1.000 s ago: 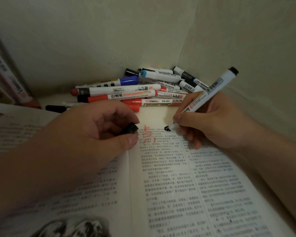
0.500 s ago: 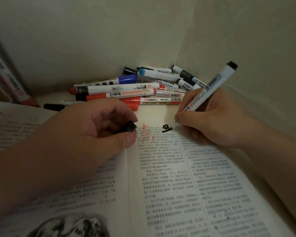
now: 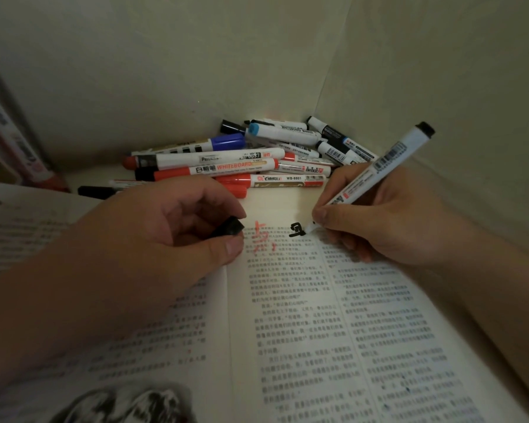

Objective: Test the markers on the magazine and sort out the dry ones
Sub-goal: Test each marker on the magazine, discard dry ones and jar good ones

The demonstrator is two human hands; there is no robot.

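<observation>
Head view: a marker (image 3: 388, 157) is pinched near its tip between the thumb and fingers of the right hand (image 3: 388, 221), with the barrel passing up over the knuckles and beyond the hand. The hand is rested on the right page of the open magazine (image 3: 287, 315), fingers curled under. The marker's long axis is tilted, tip down-left at a black mark (image 3: 297, 232) on the page, black end up-right. A cap (image 3: 228, 227) is pinched between the thumb and curled fingers of the left hand (image 3: 153, 239), near the fold.
</observation>
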